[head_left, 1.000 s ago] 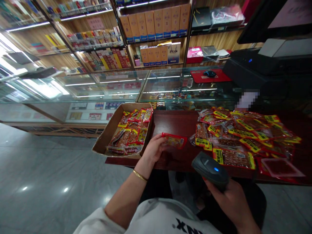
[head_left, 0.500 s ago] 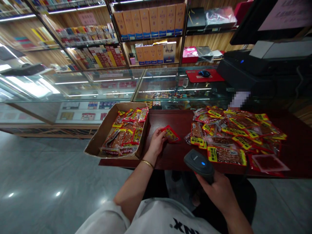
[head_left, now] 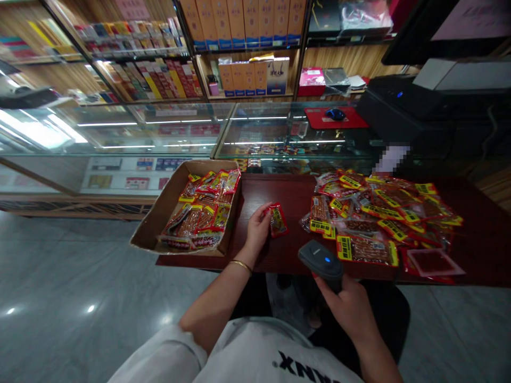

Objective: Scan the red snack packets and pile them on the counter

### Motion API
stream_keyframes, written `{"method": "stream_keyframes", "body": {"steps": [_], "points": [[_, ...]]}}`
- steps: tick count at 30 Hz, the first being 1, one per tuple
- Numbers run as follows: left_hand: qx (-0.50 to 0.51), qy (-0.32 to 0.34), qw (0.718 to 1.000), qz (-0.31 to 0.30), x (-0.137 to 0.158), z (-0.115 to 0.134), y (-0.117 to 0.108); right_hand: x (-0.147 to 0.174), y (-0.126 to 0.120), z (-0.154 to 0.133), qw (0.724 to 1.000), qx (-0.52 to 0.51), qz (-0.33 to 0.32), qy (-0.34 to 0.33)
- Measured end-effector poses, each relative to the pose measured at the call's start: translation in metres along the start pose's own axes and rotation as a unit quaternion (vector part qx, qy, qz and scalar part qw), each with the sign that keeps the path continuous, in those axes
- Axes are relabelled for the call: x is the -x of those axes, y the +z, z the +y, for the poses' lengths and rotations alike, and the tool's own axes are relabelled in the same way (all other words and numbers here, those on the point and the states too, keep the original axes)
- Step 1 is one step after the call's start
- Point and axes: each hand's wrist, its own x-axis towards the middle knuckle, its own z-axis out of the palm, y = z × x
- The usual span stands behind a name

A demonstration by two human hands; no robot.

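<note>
Between thumb and fingers, my left hand [head_left: 258, 230] pinches a small red snack packet [head_left: 278, 219] by its edge, just above the dark red table. My right hand [head_left: 351, 303] is wrapped around the handle of a grey barcode scanner [head_left: 321, 260], whose blue light is lit. The scanner's head points up and left toward the packet. A cardboard box [head_left: 149, 230] of similar snack packets [head_left: 199, 215] sits to the left of my left hand. A loose heap of red and yellow snack packets [head_left: 375, 207] lies to the right, beyond the scanner.
Behind the table [head_left: 255, 186] stands a glass display counter [head_left: 171, 133], with a mouse [head_left: 335, 114] on a red pad [head_left: 355, 121]. Dark equipment [head_left: 423, 122] and a monitor [head_left: 415, 37] occupy the right. Shelves of boxes [head_left: 243, 24] line the back.
The packet in my left hand has turned to hang more upright. The scanner remains in my right hand, and the whole view has shifted slightly.
</note>
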Motion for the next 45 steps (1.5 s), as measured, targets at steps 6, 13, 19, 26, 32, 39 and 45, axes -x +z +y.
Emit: {"method": "stream_keyframes", "body": {"steps": [6, 13, 19, 26, 32, 39, 45], "points": [[0.014, 0.016, 1.0, 0.016, 0.0, 0.003, 0.002, 0.003, 0.0, 0.006, 1.0, -0.012, 0.002, 0.015], [0.031, -0.017, 0.999, 0.021, 0.0, 0.007, 0.003, 0.002, -0.005, 0.006, 1.0, -0.011, -0.01, 0.017], [0.027, -0.04, 0.998, 0.028, 0.002, 0.011, 0.009, 0.002, -0.011, -0.003, 0.999, -0.044, 0.008, 0.018], [0.085, -0.126, 0.988, -0.006, -0.016, 0.027, 0.084, 0.013, -0.03, 0.006, 0.994, -0.092, 0.036, 0.042], [0.226, -0.208, 0.949, -0.07, -0.037, 0.043, 0.216, 0.023, -0.039, 0.016, 0.988, -0.1, 0.069, 0.094], [0.152, -0.243, 0.943, -0.17, -0.031, 0.051, 0.245, 0.027, -0.039, 0.022, 0.987, -0.089, 0.08, 0.104], [-0.013, -0.041, 0.979, -0.2, 0.0, 0.092, 0.09, 0.026, -0.025, 0.039, 0.991, -0.023, 0.024, 0.129]]}}
